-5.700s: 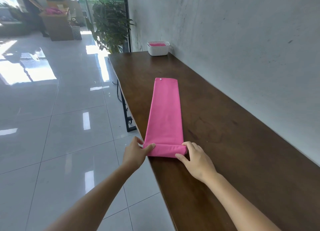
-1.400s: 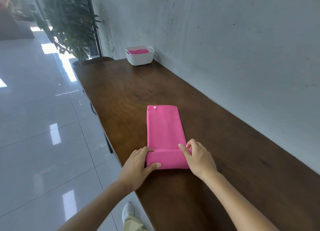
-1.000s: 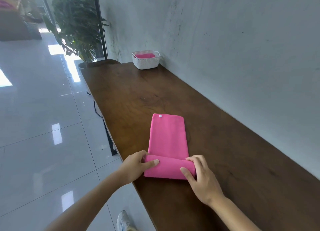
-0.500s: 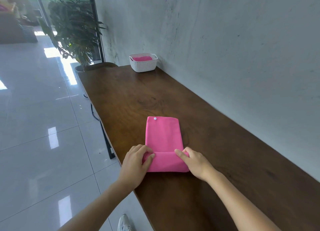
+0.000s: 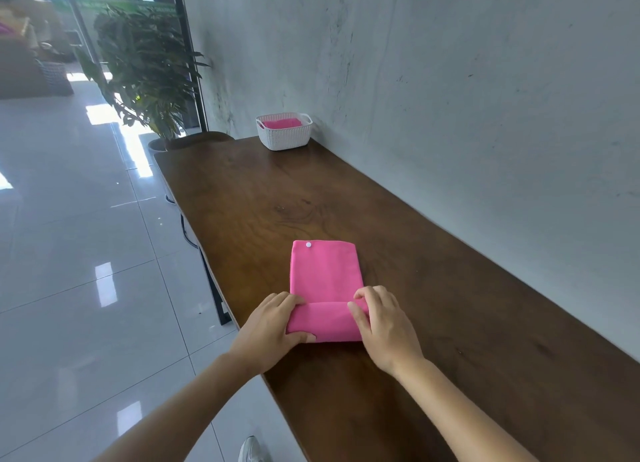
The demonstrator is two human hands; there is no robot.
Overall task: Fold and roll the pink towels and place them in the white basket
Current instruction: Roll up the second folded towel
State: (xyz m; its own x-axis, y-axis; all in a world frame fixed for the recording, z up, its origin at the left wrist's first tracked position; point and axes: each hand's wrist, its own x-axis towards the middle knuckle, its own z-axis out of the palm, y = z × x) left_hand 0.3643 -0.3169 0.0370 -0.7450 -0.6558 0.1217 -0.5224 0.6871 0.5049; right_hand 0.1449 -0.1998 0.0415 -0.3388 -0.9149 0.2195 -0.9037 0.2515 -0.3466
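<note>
Rolled well farther along than a few seconds ago, leaving much less of the pink towel lying flat, and a touch fatter in the roll than half a second back.

Grey wall at 3 o'clock, running the whole depth of the view. Glossy tiled floor at 9 o'clock. Dark wooden tabletop stretching from 6 o'clock away toward 12, flush against the wall. Leafy potted plant at 11 o'clock, just beyond the tabletop's far end.

Towel lying on the tabletop close to its 9 o'clock edge, flat part pointing toward 12 o'clock, rolled part at the 6 o'clock end. Left hand curled round the roll's 9 o'clock end, fingers over the top, thumb along the near side. Right hand gripping the 3 o'clock end, fingers bent over the top, thumb laid on the roll's upper face.

White basket at the tabletop's far end, toward 12 o'clock, just beside the wall and well apart from the towel. Pink cloth inside it, probably another towel, though too small to tell whether rolled. Tip of a pale shoe on the floor at 6 o'clock. Small white snap at the flat part's far 9 o'clock corner.
</note>
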